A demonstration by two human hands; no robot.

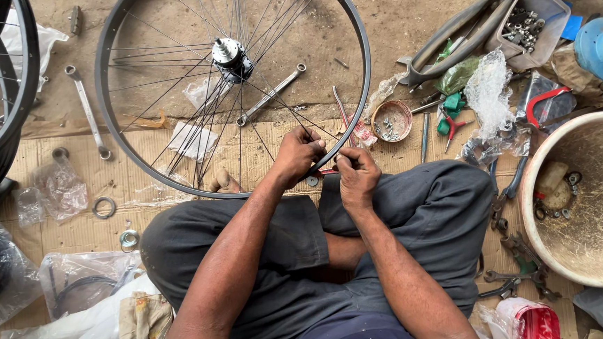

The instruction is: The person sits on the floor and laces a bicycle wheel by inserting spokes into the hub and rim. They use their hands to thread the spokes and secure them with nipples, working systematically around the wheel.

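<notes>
A bicycle wheel rim [110,55] with loose spokes and a metal hub [228,55] lies flat on the ground in front of my crossed legs. My left hand [299,156] grips the near edge of the rim where several spokes meet it. My right hand [356,174] is closed beside it, pinching a small tool or spoke end at the rim; the thing itself is too small to make out. My bare foot [224,183] rests under the rim.
Spanners [87,109] [271,94] lie on the cardboard [75,232] and inside the wheel. A small bowl of nipples [391,121], pliers, plastic bags and a tray of nuts [526,26] sit to the right. A large white basin [602,242] stands far right. Another wheel [10,89] is at left.
</notes>
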